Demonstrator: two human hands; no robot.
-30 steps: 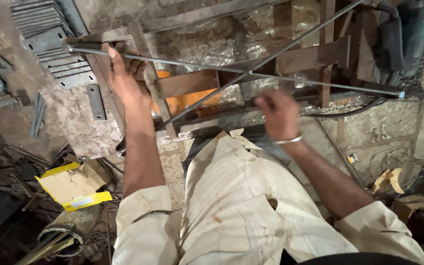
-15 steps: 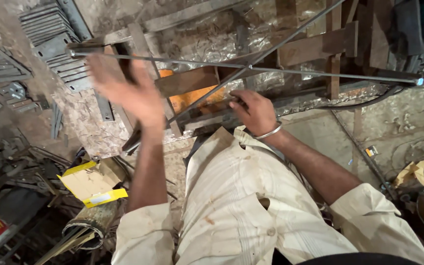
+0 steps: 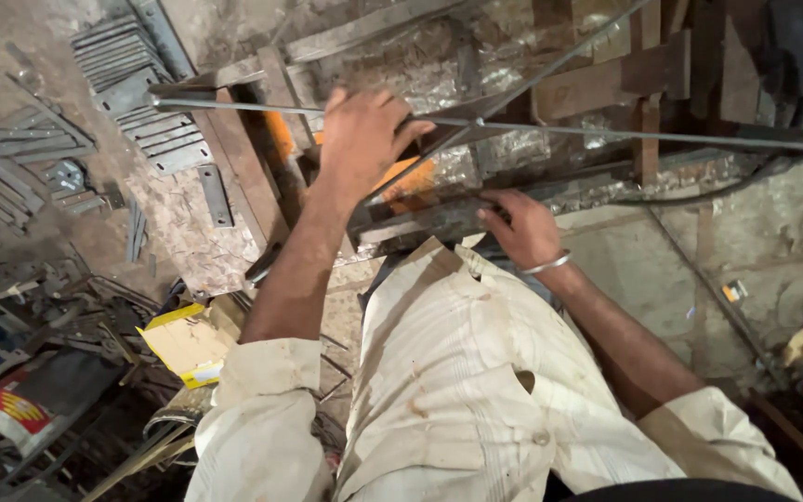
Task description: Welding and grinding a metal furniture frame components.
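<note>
**A:** Head view, looking straight down. Report the hands.

**B:** The left hand lies on the long thin steel rod. The fingers curl over it and the grip is closed on the rod. The right hand rests lower, on the dark flat steel bar that runs across the front of the metal frame. Its fingers are folded against that bar; whether they clamp it or only press on it, I cannot tell.

**A:** Position of the rod?

**B:** It runs nearly level across the frame, from the upper left to a bright cut end at the far right. A second thin rod crosses it at an angle just right of the left hand. I cannot tell whether the two touch at the crossing.

**A:** State of the work?

**B:** Judged from the layout: the rod is laid across the frame and held in place by hand. No clamp or fastening shows on it, so fixing appears to remain undone.

**A:** Surroundings?

**B:** A stack of flat metal strips lies on the floor at upper left. A yellow cardboard box lies near the left elbow, among scrap and cans. A metal bangle sits on the right wrist.
</note>
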